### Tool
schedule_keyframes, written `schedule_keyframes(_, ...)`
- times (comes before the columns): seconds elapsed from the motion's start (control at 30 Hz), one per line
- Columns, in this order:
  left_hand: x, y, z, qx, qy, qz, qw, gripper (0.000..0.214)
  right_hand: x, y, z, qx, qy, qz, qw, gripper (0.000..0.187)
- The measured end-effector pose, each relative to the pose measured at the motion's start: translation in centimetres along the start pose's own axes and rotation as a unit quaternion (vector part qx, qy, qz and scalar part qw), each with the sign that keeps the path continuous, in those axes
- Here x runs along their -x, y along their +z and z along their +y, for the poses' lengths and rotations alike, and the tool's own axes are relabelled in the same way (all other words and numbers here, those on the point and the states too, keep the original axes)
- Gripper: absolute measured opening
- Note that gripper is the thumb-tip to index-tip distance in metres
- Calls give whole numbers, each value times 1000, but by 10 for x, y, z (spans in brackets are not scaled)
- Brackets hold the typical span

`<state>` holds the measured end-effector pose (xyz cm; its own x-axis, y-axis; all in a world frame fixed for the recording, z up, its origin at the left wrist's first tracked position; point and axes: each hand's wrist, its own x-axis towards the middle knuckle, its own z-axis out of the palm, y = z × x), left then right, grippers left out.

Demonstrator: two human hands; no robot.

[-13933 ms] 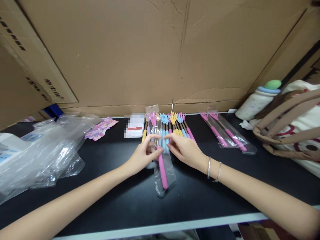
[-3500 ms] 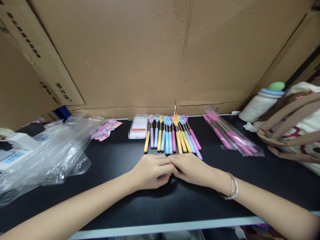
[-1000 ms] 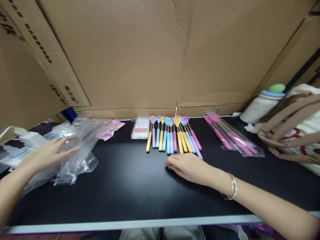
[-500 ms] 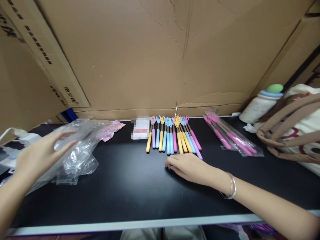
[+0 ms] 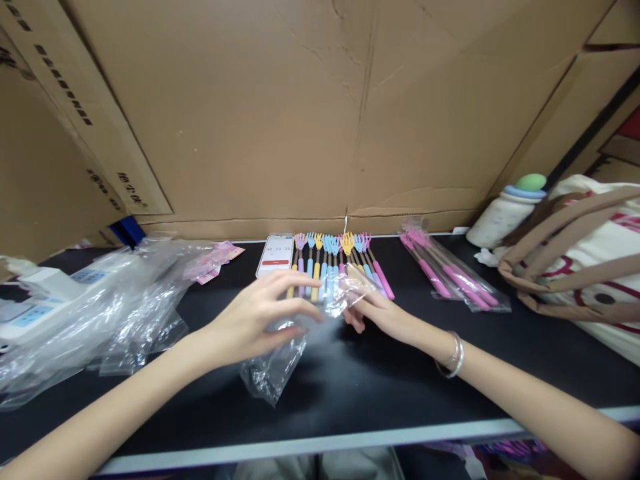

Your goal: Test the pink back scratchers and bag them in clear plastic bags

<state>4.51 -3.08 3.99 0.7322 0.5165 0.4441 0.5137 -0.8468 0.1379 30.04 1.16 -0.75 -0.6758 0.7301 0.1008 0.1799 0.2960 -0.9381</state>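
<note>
A clear plastic bag [image 5: 274, 377] stretches between my two hands above the black table. The fingers of my right hand [image 5: 373, 303] are closed on its upper right end, where the plastic is crumpled over them. My left hand [image 5: 265, 317] reaches in from the left with fingers curved and apart; the bag passes behind its thumb, close to the fingertips. Just beyond both hands lies a row of back scratchers [image 5: 383, 277] with claw heads and yellow, blue, purple and pink handles. My hands and the bag partly cover their handles.
Several clear bags [image 5: 140, 293] and pink cards [image 5: 215, 260] lie at left, partly over a white power strip [image 5: 30, 320]. A phone [image 5: 275, 257] stands behind my left hand. Bagged pink scratchers [image 5: 453, 270], a bottle [image 5: 507, 217] and a cloth bag [image 5: 590, 253] occupy the right. Cardboard [image 5: 250, 120] walls the back.
My left hand has moved right from the bag pile to beside my right hand. A clear bag now stretches between them, and the right fingers have closed on it. The view has shifted slightly.
</note>
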Motion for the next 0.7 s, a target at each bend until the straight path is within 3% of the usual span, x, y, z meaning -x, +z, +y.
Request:
schedule_keyframes(0.17,-2,14,-4,13,20,-71,997,27,-7,-7,2,-139,22,51,989,50)
schedule_keyframes(0.27,4,18,-8,13,1,-86,996,25,-8,-8,1,-161,39,35,986,51)
schedule_keyframes(0.57,15,30,-10,55,-45,-141,987,23,-8,-11,9,-143,41,-11,989,55)
schedule_keyframes(0.7,17,34,-10,30,-54,-148,987,23,-1,-15,-7,-27,75,-67,995,43)
